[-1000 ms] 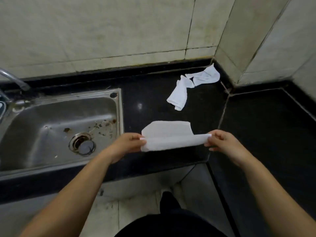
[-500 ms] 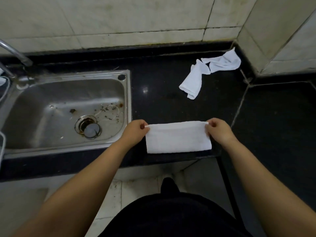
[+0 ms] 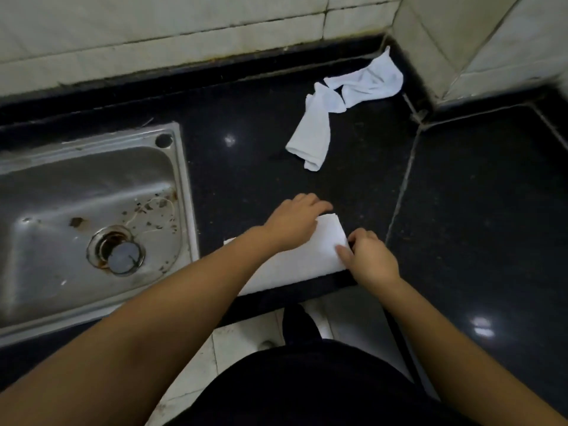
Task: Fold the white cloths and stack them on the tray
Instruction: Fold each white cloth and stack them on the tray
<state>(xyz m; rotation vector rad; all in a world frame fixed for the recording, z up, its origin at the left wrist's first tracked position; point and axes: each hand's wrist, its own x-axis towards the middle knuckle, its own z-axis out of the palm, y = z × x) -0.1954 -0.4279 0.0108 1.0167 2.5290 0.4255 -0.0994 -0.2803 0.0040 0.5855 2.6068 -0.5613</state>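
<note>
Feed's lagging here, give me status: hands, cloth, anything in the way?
Left hand flat on folded cloth at counter edge. Right hand pinching its right end. Crumpled cloths wait behind. No tray in view.

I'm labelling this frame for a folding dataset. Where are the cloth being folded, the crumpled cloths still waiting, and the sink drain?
folded cloth (image 3: 310, 259): head view, bare middle between the hands.
crumpled cloths (image 3: 316, 130): head view, on the nearer cloth's long body.
sink drain (image 3: 120, 252): head view, on the strainer.
</note>
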